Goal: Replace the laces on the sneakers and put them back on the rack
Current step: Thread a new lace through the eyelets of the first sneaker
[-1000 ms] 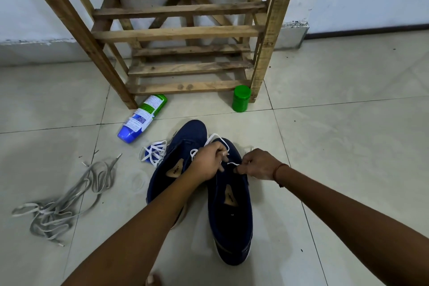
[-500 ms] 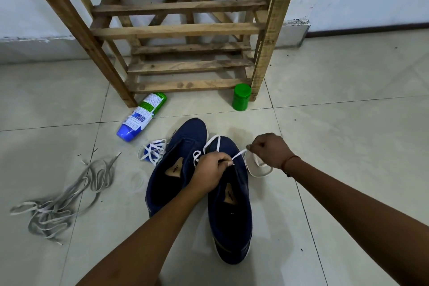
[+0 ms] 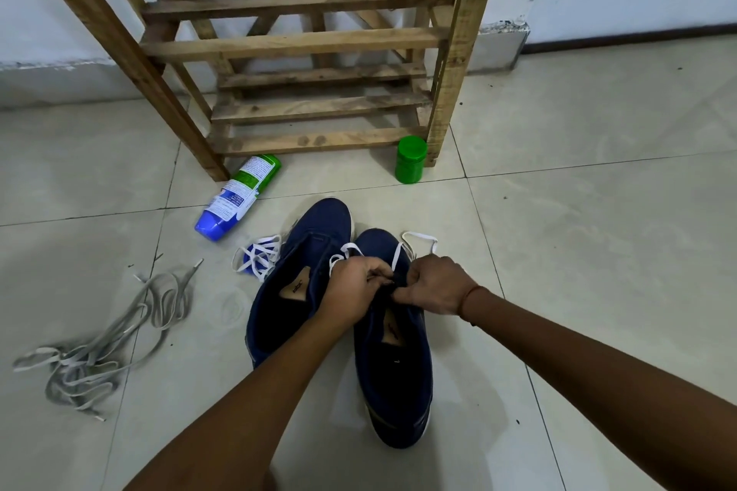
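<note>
Two navy sneakers stand side by side on the tiled floor, toes toward the rack. Over the right sneaker (image 3: 395, 371) both hands work at the eyelets. My left hand (image 3: 359, 287) pinches the shoe's upper and the white lace (image 3: 416, 239), whose loops stick out past the toe. My right hand (image 3: 432, 285) pinches the lace end at the tongue. The left sneaker (image 3: 291, 291) lies partly under my left forearm. A bundled white lace (image 3: 259, 257) sits by its toe. The wooden rack (image 3: 303, 44) stands behind against the wall.
A tangle of old grey laces (image 3: 103, 343) lies on the floor at the left. A blue and green bottle (image 3: 239, 197) lies on its side by the rack's left leg. A green jar (image 3: 410, 159) stands by the right leg.
My right hand has come back left from its pull, returning to the tongue beside my left hand. The lace loop now lies slack past the toe.
</note>
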